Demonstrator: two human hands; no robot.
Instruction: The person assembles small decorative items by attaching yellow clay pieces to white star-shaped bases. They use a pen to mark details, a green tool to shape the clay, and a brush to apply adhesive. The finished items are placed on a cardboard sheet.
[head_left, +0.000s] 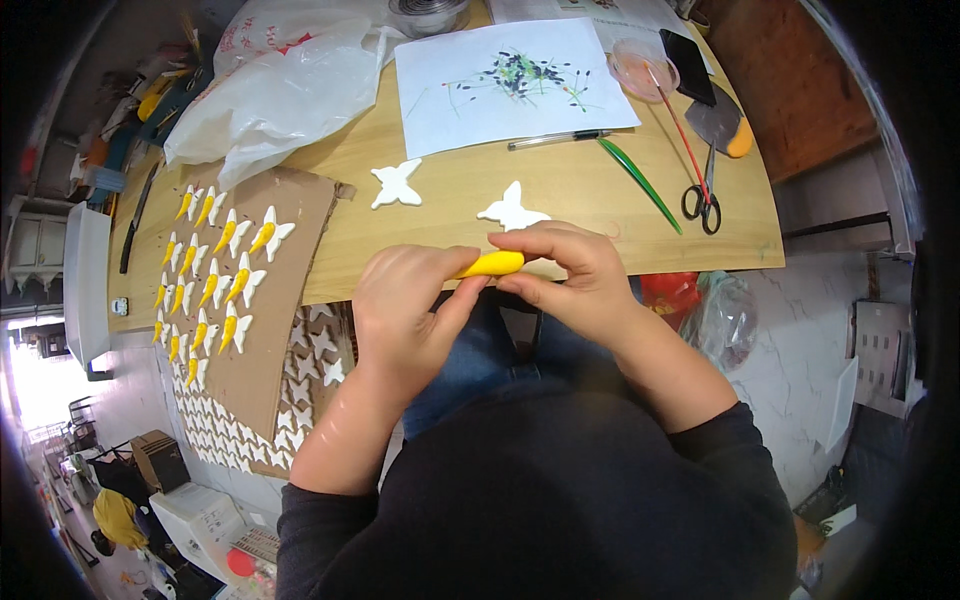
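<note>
A smooth, tapered roll of yellow modelling clay (498, 263) is held just above the front edge of the wooden table. My left hand (409, 311) pinches its narrower end between thumb and fingers. At the rounded end, the thumb and fingertips of my right hand (581, 274) grip it too. Just beyond my right fingers lies a white butterfly-shaped piece (514, 208), partly covered by them. Another white butterfly piece (396, 183) rests farther back to the left. On a cardboard sheet (289, 330) at left sit several white butterflies with yellow bodies (238, 283).
Behind lies white paper (442, 120) with dark-tipped green stems, beside a crumpled plastic bag (285, 105). To the right are a pen (551, 140), green modelling tool (641, 185), scissors (709, 199), red-handled brush (681, 133), scraper (712, 120) and phone (686, 66). More white butterflies (217, 427) lie below the cardboard.
</note>
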